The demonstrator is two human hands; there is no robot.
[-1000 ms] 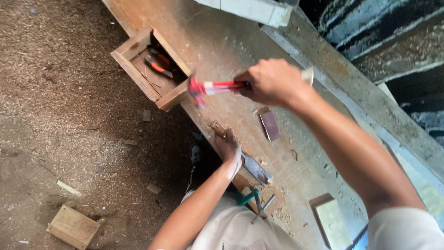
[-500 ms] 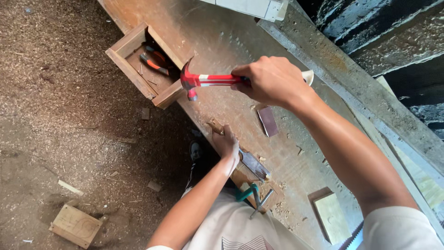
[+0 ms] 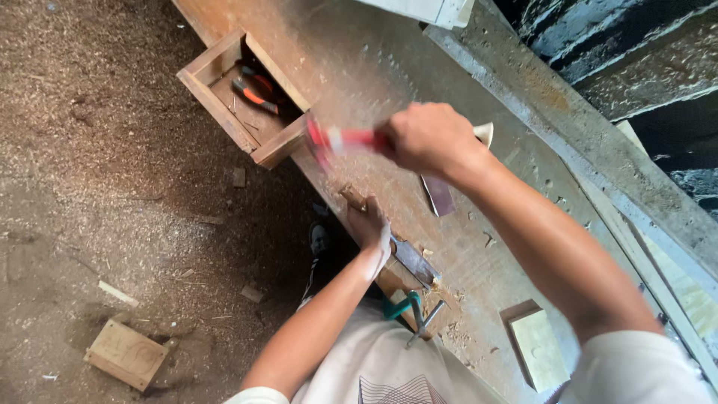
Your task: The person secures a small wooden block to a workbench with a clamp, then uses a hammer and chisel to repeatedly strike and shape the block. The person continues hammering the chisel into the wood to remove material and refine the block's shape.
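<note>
Head view, looking down along a long, worn brown wooden counter (image 3: 351, 67) dusted with sawdust.

Right hand (image 3: 430, 138): fist closed around the pale wooden handle of a red-headed hammer (image 3: 340, 141). The head is motion-blurred and raised just above the near counter edge, over the top of the chisel.

Left hand (image 3: 372, 228): wrapped around a wood-handled chisel with a dark steel blade (image 3: 396, 251). The tool lies slanted along the near counter edge, its butt end (image 3: 351, 196) poking out toward the hammer, presumably to take the blow. The grip low on the handle keeps the fingers out of the hammer's path.

Beside the work: an open shallow wooden box (image 3: 243, 97) overhangs the counter edge, with orange-handled pliers (image 3: 253, 93) inside, close to the hammer's swing. A small dark flat piece (image 3: 437, 194) lies just beyond the chisel. A pale square wood block (image 3: 537, 348) sits well clear, toward the right.

Room: the counter top beyond the hands is open. On the sawdust-covered floor (image 3: 90, 187) lies a loose wooden block (image 3: 126, 354).
</note>
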